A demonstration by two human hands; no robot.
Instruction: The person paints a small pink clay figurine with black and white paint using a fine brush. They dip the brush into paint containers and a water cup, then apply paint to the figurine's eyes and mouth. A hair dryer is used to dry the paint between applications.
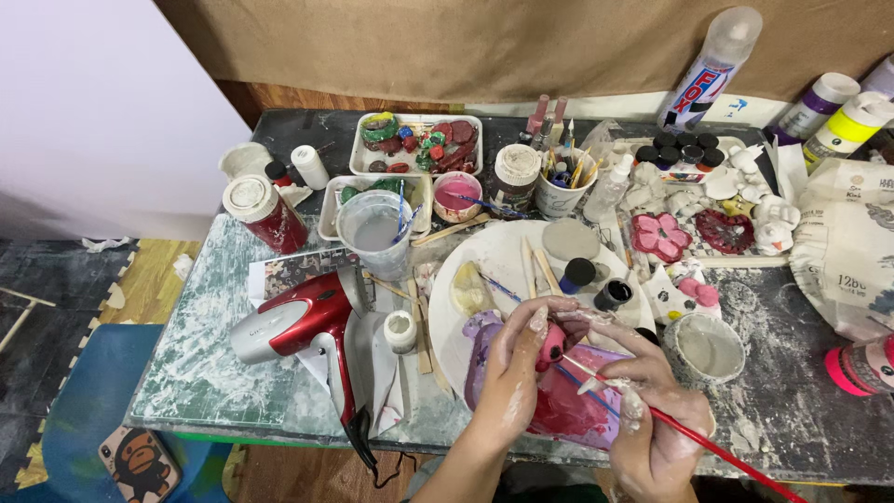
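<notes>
My left hand (510, 368) pinches a small pink-painted figure (553, 343) over a purple tray of pink paint (570, 410) at the table's front edge. My right hand (652, 424) grips a red-handled paintbrush (708, 445), its tip against the figure. Both hands are smeared with white plaster. A large white plate (503, 256) lies just behind them, bearing wooden sticks, a grey disc and small black paint pots.
A red hair dryer (298, 321) lies to the left on a green cutting mat (196, 345). Behind stand a water cup (372, 233), a red can (265, 214), trays of painted pieces (419, 142), a brush cup (562, 191), plaster figures (745, 210), paint bottles and a spray can (712, 65).
</notes>
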